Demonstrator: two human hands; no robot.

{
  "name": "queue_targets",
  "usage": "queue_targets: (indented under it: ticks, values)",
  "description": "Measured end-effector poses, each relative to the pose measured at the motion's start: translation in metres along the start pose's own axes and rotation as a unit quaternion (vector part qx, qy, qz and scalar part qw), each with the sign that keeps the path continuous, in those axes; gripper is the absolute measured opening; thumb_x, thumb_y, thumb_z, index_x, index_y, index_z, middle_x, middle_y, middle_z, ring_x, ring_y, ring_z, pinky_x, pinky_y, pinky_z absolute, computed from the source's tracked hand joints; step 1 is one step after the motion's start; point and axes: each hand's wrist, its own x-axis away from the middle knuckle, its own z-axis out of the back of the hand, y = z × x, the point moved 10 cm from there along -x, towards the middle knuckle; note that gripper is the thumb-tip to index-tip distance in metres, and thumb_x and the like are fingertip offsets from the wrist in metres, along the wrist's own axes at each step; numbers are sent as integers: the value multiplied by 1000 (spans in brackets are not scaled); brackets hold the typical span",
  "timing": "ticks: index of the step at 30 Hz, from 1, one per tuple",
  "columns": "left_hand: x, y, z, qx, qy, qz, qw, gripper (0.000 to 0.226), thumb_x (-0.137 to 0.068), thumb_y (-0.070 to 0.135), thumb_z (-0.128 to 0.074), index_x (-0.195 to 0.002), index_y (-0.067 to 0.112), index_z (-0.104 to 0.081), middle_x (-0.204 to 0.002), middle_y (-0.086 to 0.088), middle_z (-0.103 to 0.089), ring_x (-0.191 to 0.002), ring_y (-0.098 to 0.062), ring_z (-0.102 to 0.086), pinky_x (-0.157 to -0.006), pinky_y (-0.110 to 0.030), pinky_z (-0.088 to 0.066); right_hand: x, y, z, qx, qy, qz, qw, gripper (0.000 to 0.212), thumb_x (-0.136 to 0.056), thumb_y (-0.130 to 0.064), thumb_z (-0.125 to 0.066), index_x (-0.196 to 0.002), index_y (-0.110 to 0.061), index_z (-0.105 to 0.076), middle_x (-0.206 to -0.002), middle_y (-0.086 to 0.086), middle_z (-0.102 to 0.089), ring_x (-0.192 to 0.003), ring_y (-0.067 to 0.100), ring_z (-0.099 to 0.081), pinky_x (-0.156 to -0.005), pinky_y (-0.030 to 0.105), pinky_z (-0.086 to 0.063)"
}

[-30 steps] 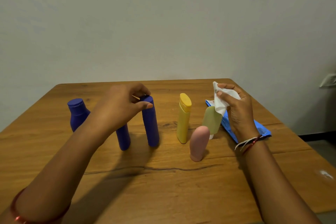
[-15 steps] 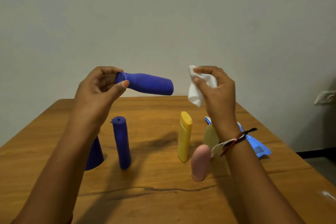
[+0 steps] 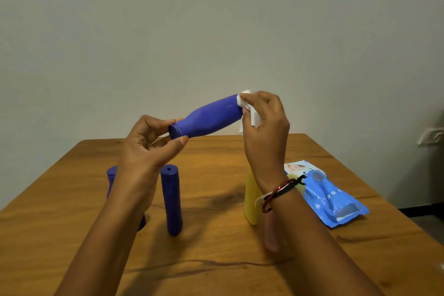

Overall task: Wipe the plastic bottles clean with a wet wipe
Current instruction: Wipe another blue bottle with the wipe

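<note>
Left hand (image 3: pixel 153 144): fingers and thumb curled round the cap end of a blue bottle (image 3: pixel 209 116), gripping it in the air above the desk (image 3: pixel 216 259). Bottle lies nearly level, cap end lower and toward the left, base end raised toward the right.

Right hand (image 3: pixel 263 125): fingers pinch a crumpled white wet wipe (image 3: pixel 252 113) and press it against the base end of the held bottle. Part of the wipe hangs below the fingers. Red and dark thread bands (image 3: pixel 278 193) on the right wrist.

On the desk, below the hands:
- slim blue tube bottle (image 3: pixel 171 199), upright, small hole in its flat top, just right of the left forearm.
- second blue bottle (image 3: pixel 111 175), mostly hidden behind the left forearm; shape cannot be made out.
- yellow bottle (image 3: pixel 251 202), upright, upper part hidden by the right wrist.
- pink bottle (image 3: pixel 271 235), nearer the camera than the yellow one, largely covered by the right forearm.
- blue wipe packet (image 3: pixel 329 199), lying flat to the right of the yellow bottle, near the desk's right edge.

Desk is brown wood with a dark crack line along the grain near the front. Plain pale wall (image 3: pixel 216 31) behind; white wall socket (image 3: pixel 430 136) at far right.
</note>
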Motion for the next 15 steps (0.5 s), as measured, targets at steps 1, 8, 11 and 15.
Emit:
queue_targets:
  ticks: [1,8,11,15]
  values:
    - [1,-2,-2,-5,-4,-1,1000,27,-63,23,-74,-86,28,-61,-102,3,-72,-98,-17,-69,-82,-29,-53,3,-9,-4,-6,-13,18,1000,25,-84,3,-61,-106,-6,-68,-107,8,-62,-100,17,-58,-85,8,-41]
    - [9,-5,-11,-37,10,-38,999,25,-70,12,-73,-88,20,-58,-94,12,-72,-89,-5,-69,-70,-9,-50,43,-47,-42,-37,-176,121,976,37,-81,3,-62,-116,-9,-64,-116,8,-60,-109,13,-52,-90,14,-42]
    - [10,-1,-8,-35,7,-47,998,27,-65,21,-72,-87,23,-57,-98,13,-72,-93,-6,-69,-69,-10,-50,12,-8,-18,-25,-119,55,991,27,-86,3,-59,-109,-7,-68,-108,6,-61,-102,18,-57,-88,17,-43]
    - [10,0,-15,-19,-5,-47,999,28,-63,20,-72,-86,22,-56,-99,10,-73,-93,-8,-69,-68,-11,-51,1,25,-3,14,-97,-9,995,27,-87,2,-59,-111,-8,-65,-110,6,-61,-101,15,-58,-84,7,-41]
